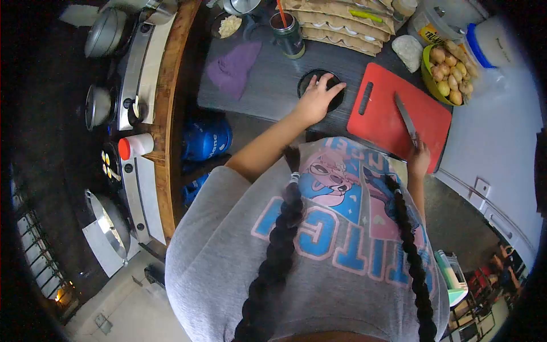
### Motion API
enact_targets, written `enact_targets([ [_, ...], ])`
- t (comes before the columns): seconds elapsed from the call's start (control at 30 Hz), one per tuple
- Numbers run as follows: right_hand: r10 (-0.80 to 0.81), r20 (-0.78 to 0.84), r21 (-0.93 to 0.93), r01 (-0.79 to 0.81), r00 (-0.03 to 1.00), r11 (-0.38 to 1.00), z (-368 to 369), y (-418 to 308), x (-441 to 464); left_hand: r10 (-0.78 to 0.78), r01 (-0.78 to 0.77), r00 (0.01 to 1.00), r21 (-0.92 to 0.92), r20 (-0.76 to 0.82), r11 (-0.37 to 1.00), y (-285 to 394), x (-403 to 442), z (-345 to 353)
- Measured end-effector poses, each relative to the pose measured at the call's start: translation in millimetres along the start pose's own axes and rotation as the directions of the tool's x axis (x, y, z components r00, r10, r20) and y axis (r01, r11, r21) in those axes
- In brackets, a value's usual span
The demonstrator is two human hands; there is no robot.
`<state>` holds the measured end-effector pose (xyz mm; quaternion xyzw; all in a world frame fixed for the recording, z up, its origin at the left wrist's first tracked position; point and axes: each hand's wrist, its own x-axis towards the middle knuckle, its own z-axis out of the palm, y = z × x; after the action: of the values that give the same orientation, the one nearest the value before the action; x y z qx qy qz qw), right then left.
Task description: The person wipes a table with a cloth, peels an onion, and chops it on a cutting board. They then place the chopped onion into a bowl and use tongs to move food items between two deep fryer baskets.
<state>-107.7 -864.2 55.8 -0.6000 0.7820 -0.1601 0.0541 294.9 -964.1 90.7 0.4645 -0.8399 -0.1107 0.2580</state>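
Observation:
My left hand (320,100) lies over a round dark dish (307,85) on the dark counter, its fingers apart at the dish; what is inside is too dark to tell. In my right hand (420,155) is the handle of a knife (405,117), whose blade points away from me over the red cutting board (379,97). The board bears nothing but the knife and hand.
Left of the dish lie a purple cloth (235,69) and a dark cup (289,39). Egg trays (342,28) stand behind. A green bowl of onions (450,73) and a white bag (407,52) sit beyond the board. Far left, a stove (137,74) holds pans.

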Motion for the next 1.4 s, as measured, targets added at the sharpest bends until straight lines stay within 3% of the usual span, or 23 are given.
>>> enact_targets([
  [0.07,-0.172,-0.213,-0.092,0.156,0.962,0.984,19.0,11.6,8.1,0.042,-0.041,0.999,0.095,-0.003,0.995,-4.0,2.3,-19.7],
  [0.13,-0.159,-0.28,-0.039,0.154,0.947,0.987,21.7,6.9,10.5,-0.022,0.041,0.984,0.105,-0.177,0.994,-23.9,-2.3,-49.2],
  [0.2,-0.125,-0.355,0.011,0.137,0.926,0.99,17.9,-2.7,11.3,-0.232,0.279,0.909,0.091,-0.346,0.956,-81.0,-8.6,-60.2],
  [0.27,-0.041,-0.269,0.263,0.114,0.962,0.958,8.6,-16.0,8.7,-0.522,0.631,0.763,0.267,-0.381,0.728,-153.8,-24.6,-64.3],
  [0.33,-0.001,-0.251,0.205,0.054,0.968,0.977,19.2,-7.4,0.3,-0.786,0.815,0.574,0.248,-0.228,0.523,-206.3,-29.4,-55.6],
  [0.37,-0.006,-0.216,0.16,0.041,0.976,0.986,23.5,-3.6,1.4,-0.808,0.825,0.546,0.309,-0.222,0.473,-216.2,-39.5,-52.3],
  [0.4,0.021,-0.192,0.151,0.008,0.981,0.988,17.0,-9.1,-2.9,-0.626,0.709,0.703,0.407,-0.337,0.576,-264.6,-47.8,-28.5],
  [0.47,0.106,-0.19,0.128,-0.082,0.976,0.988,14.9,-18.1,-10.2,-0.413,0.566,0.823,0.513,-0.39,0.645,-275.6,-37.6,-28.1],
  [0.5,0.138,-0.216,0.118,-0.114,0.967,0.986,20.3,-13.0,-8.8,-0.519,0.65,0.76,0.42,-0.392,0.633,-270.2,-26.3,-40.4],
  [0.6,0.231,-0.343,0.136,-0.196,0.91,0.971,10.4,4.1,-32.3,-0.352,0.529,0.814,0.339,-0.463,0.778,-297.0,-25.1,-44.4],
  [0.63,0.266,-0.365,0.132,-0.233,0.892,0.964,4.4,11.9,-38.7,-0.483,0.598,0.777,0.233,-0.404,0.767,-311.1,-24.3,-48.4],
  [0.8,0.643,-0.62,0.512,-0.389,0.45,0.766,-33.3,116.9,-57.6,-0.522,0.61,0.783,0.251,-0.338,0.752,-330.8,-2.5,-55.2],
  [0.87,0.738,-0.585,0.716,-0.214,0.335,0.665,-88.7,148.8,-60.6,-0.644,0.681,0.731,0.192,-0.226,0.707,-334.7,7.8,-51.2],
  [0.9,0.61,-0.725,0.661,0.073,0.319,0.747,-112.9,155.8,-52.1,-0.675,0.703,0.711,0.186,-0.198,0.686,-341.2,2.6,-50.7],
  [0.93,0.57,-0.768,0.617,0.099,0.292,0.781,-129.5,182.0,-51.5,-0.668,0.702,0.712,0.189,-0.217,0.687,-334.8,0.8,-46.6],
  [1.0,0.598,-0.746,0.642,0.079,0.292,0.763,-179.6,175.4,-45.3,-0.483,0.596,0.803,0.51,-0.35,0.62,-321.8,-1.8,-39.5],
  [1.07,0.542,-0.768,0.565,-0.037,0.341,0.824,-224.7,132.0,-26.3,-0.586,0.603,0.776,0.547,-0.233,0.58,-207.5,8.1,-78.3],
  [1.1,0.495,-0.771,0.555,0.041,0.4,0.831,-234.3,137.3,-21.9,-0.589,0.463,0.805,0.549,0.067,0.695,-162.6,18.3,-99.3],
  [1.13,0.306,-0.845,0.383,0.098,0.438,0.919,-240.5,173.6,-23.1,-0.485,0.383,0.87,0.5,0.089,0.777,-123.6,15.6,-92.3],
  [1.17,0.376,-0.779,0.513,0.165,0.501,0.843,-251.3,184.2,-20.0,-0.321,0.284,0.947,0.462,0.002,0.84,-87.9,15.3,-74.6],
  [1.23,0.472,-0.707,0.53,-0.048,0.526,0.847,-248.8,188.8,-3.6,-0.165,0.147,0.985,0.253,0.053,0.956,20.0,20.4,-79.7],
  [1.3,0.317,-0.77,0.428,0.081,0.554,0.9,-260.9,161.9,-2.3,0.135,-0.153,0.983,0.144,0.128,0.978,67.9,17.8,-33.1],
  [1.4,0.339,-0.749,0.471,0.097,0.569,0.877,-262.8,160.3,-2.5,0.252,-0.302,0.938,0.206,0.237,0.931,104.7,7.5,67.0],
])
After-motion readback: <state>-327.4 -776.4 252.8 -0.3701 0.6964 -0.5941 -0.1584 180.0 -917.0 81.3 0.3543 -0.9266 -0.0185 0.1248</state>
